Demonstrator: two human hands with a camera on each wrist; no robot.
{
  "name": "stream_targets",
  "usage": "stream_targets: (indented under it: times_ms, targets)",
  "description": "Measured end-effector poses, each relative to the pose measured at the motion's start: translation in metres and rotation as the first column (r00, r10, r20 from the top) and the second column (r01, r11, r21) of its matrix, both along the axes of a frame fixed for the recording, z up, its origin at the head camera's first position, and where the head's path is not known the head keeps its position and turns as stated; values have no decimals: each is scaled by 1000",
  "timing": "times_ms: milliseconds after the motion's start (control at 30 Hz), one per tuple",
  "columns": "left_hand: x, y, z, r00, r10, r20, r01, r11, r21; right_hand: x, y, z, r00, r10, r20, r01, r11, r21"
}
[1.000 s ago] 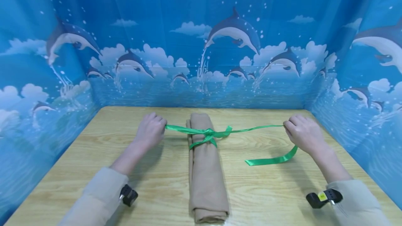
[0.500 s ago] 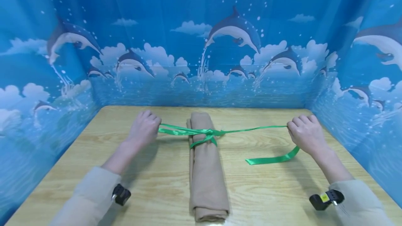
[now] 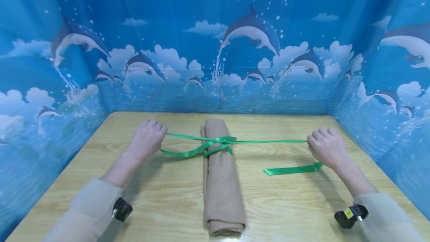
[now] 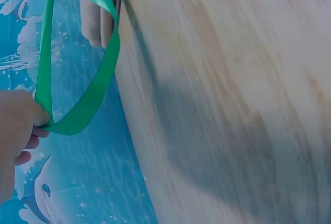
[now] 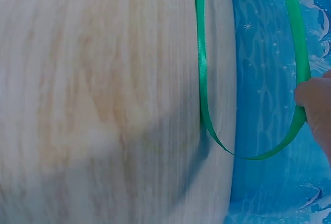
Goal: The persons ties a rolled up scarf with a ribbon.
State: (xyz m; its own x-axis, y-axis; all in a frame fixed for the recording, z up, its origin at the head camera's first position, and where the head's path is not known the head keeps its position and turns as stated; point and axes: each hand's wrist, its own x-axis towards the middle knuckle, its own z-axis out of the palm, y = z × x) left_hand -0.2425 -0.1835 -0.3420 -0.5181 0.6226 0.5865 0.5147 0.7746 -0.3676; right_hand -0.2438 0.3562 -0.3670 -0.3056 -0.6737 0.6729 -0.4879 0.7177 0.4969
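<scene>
A rolled tan cloth (image 3: 223, 193) lies lengthwise on the table, with a green ribbon (image 3: 268, 141) tied round its far part. Left of the roll, my left hand (image 3: 147, 139) pinches the ribbon; one strand runs taut to the knot and another hangs in a slack loop. In the left wrist view the ribbon (image 4: 77, 118) folds at the fingertips. Far to the right, my right hand (image 3: 326, 146) pinches the other side of the ribbon, stretched straight from the knot. Its loose tail trails below that hand onto the table, and the right wrist view shows this ribbon (image 5: 297, 38) curving down.
The wooden table (image 3: 168, 204) carries the roll in its middle. Blue curtains (image 3: 201, 47) printed with dolphins stand at the back and both sides. Each sleeve bears a small black wrist camera (image 3: 122, 209).
My left hand has moved left, and its ribbon has spread into a taut strand and a drooping loop. The short ribbon end right of the knot has drawn in. My right hand has shifted slightly right.
</scene>
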Motion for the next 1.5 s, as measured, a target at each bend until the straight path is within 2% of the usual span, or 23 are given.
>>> stream_targets:
  times_ms: [267,367,500,733,867,1367,1500]
  targets:
    - [4,-9,-2,994,42,101,-37,998,-49,2,6,-2,995,-42,86,39,999,35]
    - [6,-13,-2,993,66,95,-60,996,-72,5,9,-2,988,-71,135,66,997,40]
    - [7,-18,-5,995,67,69,-60,994,-92,6,12,-4,982,-99,159,90,994,61]
    - [8,-29,-12,995,49,90,-41,995,-87,8,15,-7,974,-119,195,104,991,85]
    - [10,-36,-15,994,62,90,-52,993,-103,10,18,-8,963,-141,230,124,988,87]
    - [16,-57,-14,982,62,180,-43,993,-111,8,19,-14,965,-126,232,112,991,74]
    - [17,-62,-14,983,52,175,-33,993,-115,7,19,-13,967,-119,227,104,992,74]
